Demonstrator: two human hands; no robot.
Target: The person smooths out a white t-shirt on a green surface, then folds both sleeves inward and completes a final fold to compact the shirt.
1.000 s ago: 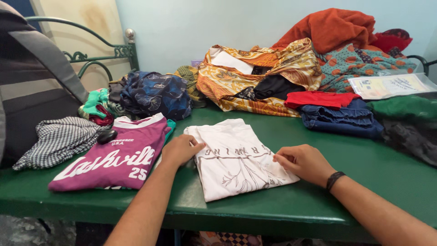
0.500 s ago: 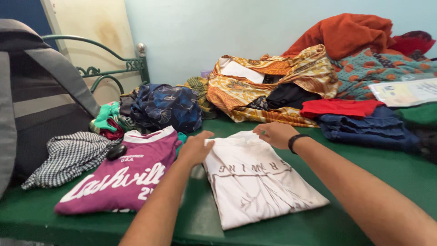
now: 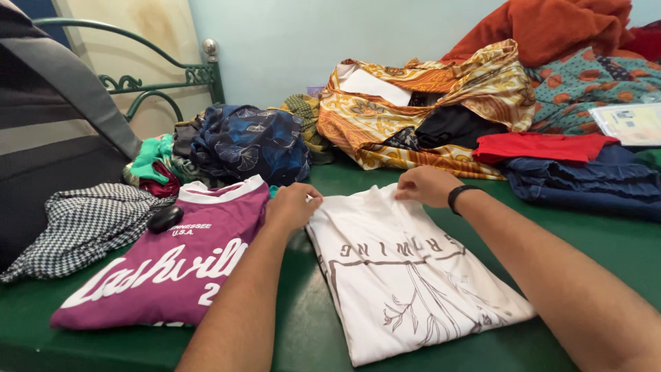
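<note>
A folded white T-shirt with a dark line print lies on the green table in front of me. My left hand pinches its far left corner, fingers closed on the cloth. My right hand, with a black band on the wrist, grips the far edge of the same shirt near its top right. To the left lies a folded purple T-shirt with white lettering, a small black object resting on it.
A checked cloth lies at far left beside a grey bag. Piled clothes run along the back: dark blue floral, orange patterned fabric, red and blue folded garments, a plastic sleeve of papers. A green metal bed rail stands behind.
My right hand moved from the shirt's near right side up to its far edge and closed on it. My left hand slid to the far left corner. The view moved closer.
</note>
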